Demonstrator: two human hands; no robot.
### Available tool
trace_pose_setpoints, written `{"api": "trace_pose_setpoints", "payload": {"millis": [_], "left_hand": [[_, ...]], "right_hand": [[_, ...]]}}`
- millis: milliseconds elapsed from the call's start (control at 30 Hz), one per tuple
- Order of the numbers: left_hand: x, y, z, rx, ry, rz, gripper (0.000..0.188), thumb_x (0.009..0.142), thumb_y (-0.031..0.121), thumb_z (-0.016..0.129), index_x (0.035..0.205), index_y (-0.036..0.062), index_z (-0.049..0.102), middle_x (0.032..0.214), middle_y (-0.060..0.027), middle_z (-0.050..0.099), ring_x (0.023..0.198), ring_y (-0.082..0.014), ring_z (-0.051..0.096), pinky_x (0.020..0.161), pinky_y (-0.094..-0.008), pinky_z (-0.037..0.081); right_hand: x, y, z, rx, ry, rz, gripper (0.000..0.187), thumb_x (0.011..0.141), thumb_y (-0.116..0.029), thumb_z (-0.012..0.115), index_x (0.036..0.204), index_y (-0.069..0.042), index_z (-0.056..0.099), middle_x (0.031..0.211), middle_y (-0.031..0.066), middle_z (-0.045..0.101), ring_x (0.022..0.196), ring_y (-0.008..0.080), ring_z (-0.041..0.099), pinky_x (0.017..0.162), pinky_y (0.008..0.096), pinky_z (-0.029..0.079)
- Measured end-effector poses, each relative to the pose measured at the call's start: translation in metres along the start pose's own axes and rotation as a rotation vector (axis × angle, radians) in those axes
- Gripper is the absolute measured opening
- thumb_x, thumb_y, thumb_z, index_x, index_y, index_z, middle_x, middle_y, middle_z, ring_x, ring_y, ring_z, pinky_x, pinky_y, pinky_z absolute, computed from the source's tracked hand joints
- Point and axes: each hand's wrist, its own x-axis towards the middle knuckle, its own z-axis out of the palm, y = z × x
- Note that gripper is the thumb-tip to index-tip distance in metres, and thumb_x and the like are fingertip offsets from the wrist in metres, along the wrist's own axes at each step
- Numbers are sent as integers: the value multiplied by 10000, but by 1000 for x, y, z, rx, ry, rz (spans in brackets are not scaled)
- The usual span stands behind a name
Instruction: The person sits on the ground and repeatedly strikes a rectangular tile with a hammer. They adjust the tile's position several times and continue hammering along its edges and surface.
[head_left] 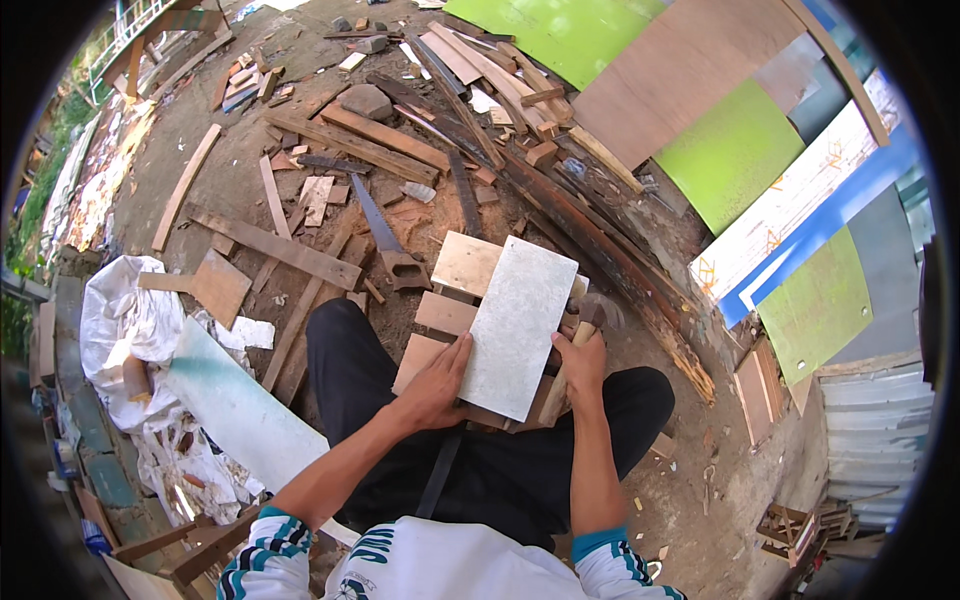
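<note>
A pale grey rectangular sheet lies tilted over several wooden slats between my knees. My left hand grips the sheet's left edge, its fingers close together along the rim. At the opposite edge, my right hand is closed around a hammer. The hammer's metal head is up near the sheet's upper right side, and its wooden handle runs down past my palm. A larger wooden piece sticks out beyond the sheet's far side. What supports the slats is mostly hidden.
A handsaw lies on the dirt ahead, among scattered planks and long dark beams. White sacks and a long pale strip are at left. Green and brown panels and corrugated metal stand at right.
</note>
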Motion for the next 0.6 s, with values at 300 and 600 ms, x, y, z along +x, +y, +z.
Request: {"api": "trace_pose_setpoints", "payload": {"millis": [300, 600], "left_hand": [[1, -43, -62, 250, -236, 172, 1251, 679, 346, 877, 1591, -71, 129, 1595, -288, 329, 1482, -394, 360, 1271, -472, 244], [41, -19, -40, 120, 136, -97, 791, 917, 415, 697, 1518, -2, 397, 1507, -248, 483, 1378, -407, 483, 1173, -504, 358]], "right_hand": [[-74, -5, 19, 391, 85, 133, 301, 977, -1, 632, 1215, 57, 457, 1290, 238, 594, 1025, 251, 690, 732, 340, 667], [-68, -42, -8, 72, 84, 83, 272, 1031, -253, 651, 1091, -23, 518, 972, 151, 715, 715, 152, 706, 514, 268, 571]]}}
